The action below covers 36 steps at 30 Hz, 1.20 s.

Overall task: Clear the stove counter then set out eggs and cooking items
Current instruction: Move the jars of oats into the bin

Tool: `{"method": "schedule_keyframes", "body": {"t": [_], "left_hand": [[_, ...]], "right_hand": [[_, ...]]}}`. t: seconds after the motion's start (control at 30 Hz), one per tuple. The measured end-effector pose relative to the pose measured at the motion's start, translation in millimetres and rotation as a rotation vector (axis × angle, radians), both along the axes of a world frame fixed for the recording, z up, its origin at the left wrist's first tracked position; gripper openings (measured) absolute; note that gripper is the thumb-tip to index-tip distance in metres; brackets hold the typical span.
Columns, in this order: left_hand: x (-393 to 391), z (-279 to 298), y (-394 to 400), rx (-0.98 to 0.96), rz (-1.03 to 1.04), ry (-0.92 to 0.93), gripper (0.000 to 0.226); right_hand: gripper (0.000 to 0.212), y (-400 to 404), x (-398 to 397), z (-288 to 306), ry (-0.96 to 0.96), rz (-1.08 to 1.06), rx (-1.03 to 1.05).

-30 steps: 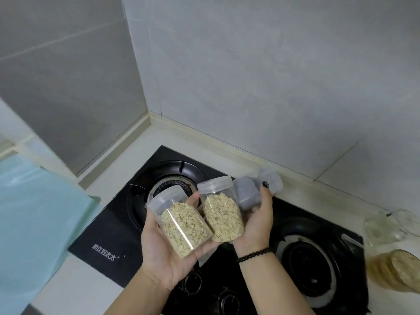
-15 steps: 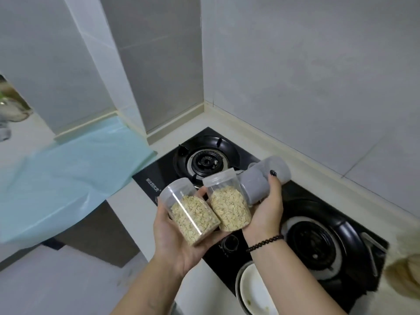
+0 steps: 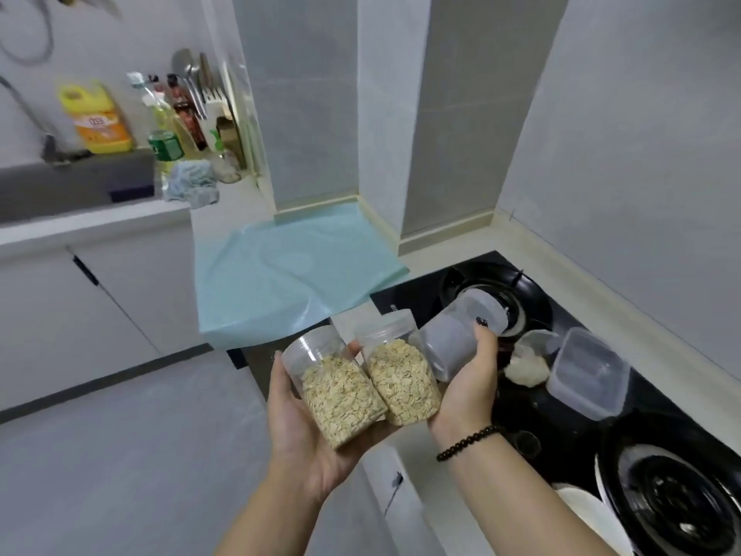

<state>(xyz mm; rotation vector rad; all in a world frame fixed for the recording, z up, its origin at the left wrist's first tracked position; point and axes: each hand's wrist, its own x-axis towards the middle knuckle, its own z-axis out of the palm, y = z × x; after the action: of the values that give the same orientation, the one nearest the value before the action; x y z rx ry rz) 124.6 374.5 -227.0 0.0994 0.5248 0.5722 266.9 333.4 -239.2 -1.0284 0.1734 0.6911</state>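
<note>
Two clear jars of oat flakes lie side by side across my palms. My left hand (image 3: 308, 439) cradles the left oat jar (image 3: 335, 389), fingers curled round its side. The right oat jar (image 3: 399, 377) leans between both hands. My right hand (image 3: 467, 389), with a black bead bracelet, grips an empty clear jar (image 3: 457, 339) lying on its side against the right oat jar. All three are held in front of the black gas stove (image 3: 561, 395), off its left front corner.
On the stove lie a clear lidded box (image 3: 587, 375), a white lump (image 3: 525, 371) and a white plate (image 3: 589, 515) at its front edge. A pale blue sheet (image 3: 280, 282) covers the counter to the left. Farther left are bottles (image 3: 168, 118), a cloth (image 3: 192, 184) and a sink (image 3: 60, 182).
The view has swung left, bringing the sink counter and bottles into sight. My hands have carried the three jars leftward off the burner area; the grip is unchanged.
</note>
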Motion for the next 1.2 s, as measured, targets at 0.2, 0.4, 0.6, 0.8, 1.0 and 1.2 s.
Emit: {"method": "schedule_keyframes", "body": {"t": [0.2, 0.4, 0.6, 0.8, 1.0, 1.2], "left_hand": [[-108.2, 0.7, 62.2, 0.056, 0.151, 0.02, 0.081], [-221.5, -2.7, 126.0, 0.087, 0.277, 0.036, 0.075], [-314.5, -2.5, 178.5, 0.091, 0.386, 0.081, 0.072], [-402.9, -6.0, 227.3, 0.091, 0.535, 0.102, 0.072], [-453.4, -18.2, 280.0, 0.056, 0.656, 0.09, 0.079], [-500.1, -21.7, 370.5, 0.006, 0.8, 0.094, 0.078]], "right_hand": [[0.047, 85.2, -107.2, 0.8, 0.033, 0.156, 0.026], [0.053, 173.5, -220.5, -4.5, 0.065, 0.281, 0.038], [0.047, 243.2, -312.1, -7.4, 0.122, 0.408, 0.005], [0.047, 315.3, -406.5, -9.1, 0.104, 0.574, -0.009], [0.043, 388.6, -466.0, -11.9, 0.121, 0.728, -0.022], [0.05, 495.9, -522.4, -22.2, 0.125, 0.867, -0.025]]}}
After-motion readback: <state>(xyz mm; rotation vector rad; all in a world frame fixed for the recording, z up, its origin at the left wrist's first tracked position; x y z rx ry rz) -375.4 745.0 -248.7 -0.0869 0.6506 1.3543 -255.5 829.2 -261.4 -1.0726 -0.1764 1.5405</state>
